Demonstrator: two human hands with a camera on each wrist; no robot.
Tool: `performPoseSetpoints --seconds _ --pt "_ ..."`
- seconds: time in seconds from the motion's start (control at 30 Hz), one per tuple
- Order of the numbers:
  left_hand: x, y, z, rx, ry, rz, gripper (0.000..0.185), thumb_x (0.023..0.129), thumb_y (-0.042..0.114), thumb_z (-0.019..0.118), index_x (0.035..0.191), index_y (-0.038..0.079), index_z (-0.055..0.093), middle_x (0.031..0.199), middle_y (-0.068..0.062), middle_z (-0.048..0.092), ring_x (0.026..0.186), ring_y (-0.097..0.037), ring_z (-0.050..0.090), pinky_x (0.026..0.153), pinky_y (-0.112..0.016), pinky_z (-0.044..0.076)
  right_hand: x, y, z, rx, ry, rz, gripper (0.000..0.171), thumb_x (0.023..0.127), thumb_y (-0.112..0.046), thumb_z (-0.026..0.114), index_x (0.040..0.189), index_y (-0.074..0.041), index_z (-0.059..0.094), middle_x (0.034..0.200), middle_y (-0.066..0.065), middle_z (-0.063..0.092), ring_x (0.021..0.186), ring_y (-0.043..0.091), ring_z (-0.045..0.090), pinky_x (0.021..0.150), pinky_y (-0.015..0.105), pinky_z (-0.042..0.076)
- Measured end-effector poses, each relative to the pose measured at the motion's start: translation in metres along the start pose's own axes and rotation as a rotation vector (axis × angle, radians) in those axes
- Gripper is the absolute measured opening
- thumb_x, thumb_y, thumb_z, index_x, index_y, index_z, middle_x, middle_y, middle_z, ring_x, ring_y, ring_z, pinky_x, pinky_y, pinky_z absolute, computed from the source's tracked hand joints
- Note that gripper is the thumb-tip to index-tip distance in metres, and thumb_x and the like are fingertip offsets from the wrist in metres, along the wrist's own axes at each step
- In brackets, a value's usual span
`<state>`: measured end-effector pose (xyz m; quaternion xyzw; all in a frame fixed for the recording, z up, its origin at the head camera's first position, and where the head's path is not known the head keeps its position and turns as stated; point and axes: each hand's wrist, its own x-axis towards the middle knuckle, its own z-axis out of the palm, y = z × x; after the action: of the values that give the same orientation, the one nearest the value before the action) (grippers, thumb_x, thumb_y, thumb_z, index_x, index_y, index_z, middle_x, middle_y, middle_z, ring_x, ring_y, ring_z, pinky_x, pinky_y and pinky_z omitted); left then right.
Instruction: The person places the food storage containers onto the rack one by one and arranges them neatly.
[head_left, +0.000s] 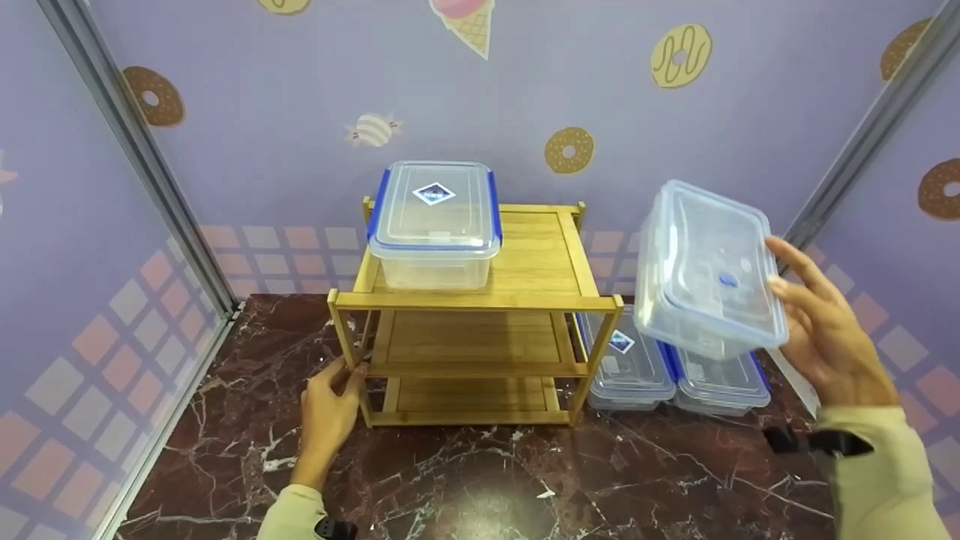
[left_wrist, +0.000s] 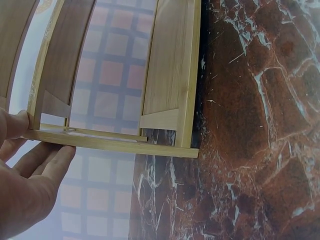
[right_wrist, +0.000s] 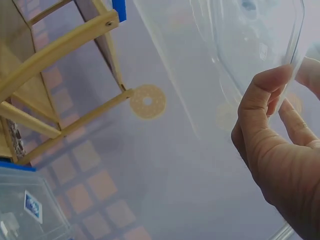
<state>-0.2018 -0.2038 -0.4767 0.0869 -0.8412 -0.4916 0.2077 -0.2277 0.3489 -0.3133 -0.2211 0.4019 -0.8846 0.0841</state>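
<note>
A three-tier wooden shelf rack (head_left: 465,301) stands in the middle of the head view. My left hand (head_left: 330,405) grips its front left leg (left_wrist: 115,144), thumb on one side and fingers on the other. At the right, my right hand (head_left: 832,330) holds a clear plastic food container (head_left: 705,262) up in the air by its right rim. This container is tilted, with a small blue oval on the face toward me. In the right wrist view the thumb and fingers pinch the rim (right_wrist: 295,42). Another container with blue side clips (head_left: 435,225) sits on the left of the top tier.
Two more lidded containers with blue clips, a left one (head_left: 630,367) and a right one (head_left: 720,382), are on the floor beside the rack. The dark red marble floor (head_left: 480,480) runs in front. Patterned purple walls (head_left: 525,90) enclose the back and sides.
</note>
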Motion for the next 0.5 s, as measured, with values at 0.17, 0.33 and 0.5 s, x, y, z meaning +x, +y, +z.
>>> performPoseSetpoints --seconds 0.17,0.33,0.5 --pt "0.0 0.0 0.0 -0.001 -0.002 0.005 0.028 0.092 0.028 0.063 0.116 0.014 0.067 0.106 -0.013 0.069 0.096 -0.03 0.066 0.083 -0.049 0.052 0.029 -0.002 0.012 0.011 0.012 0.016 0.053 0.097 0.011 0.033 0.146 -0.009 0.031 0.12 0.022 0.052 0.099 0.032 0.061 0.084 0.039 0.053" --pt "0.0 0.0 -0.001 -0.001 -0.012 0.003 0.03 0.092 0.028 0.063 0.118 0.014 0.066 0.107 -0.013 0.069 0.097 -0.031 0.066 0.082 -0.049 0.052 0.058 0.001 0.024 0.012 0.037 0.044 0.052 0.095 0.012 0.038 0.143 -0.006 0.035 0.12 0.021 0.052 0.099 0.031 0.061 0.084 0.038 0.053" --pt "0.0 -0.001 0.0 -0.008 -0.016 0.004 0.029 0.092 0.028 0.062 0.117 0.013 0.066 0.105 -0.014 0.069 0.095 -0.03 0.067 0.079 -0.048 0.054 0.083 0.007 0.032 -0.011 0.056 0.089 0.05 0.094 0.011 0.043 0.142 -0.006 0.038 0.119 0.019 0.054 0.095 0.029 0.062 0.08 0.036 0.054"
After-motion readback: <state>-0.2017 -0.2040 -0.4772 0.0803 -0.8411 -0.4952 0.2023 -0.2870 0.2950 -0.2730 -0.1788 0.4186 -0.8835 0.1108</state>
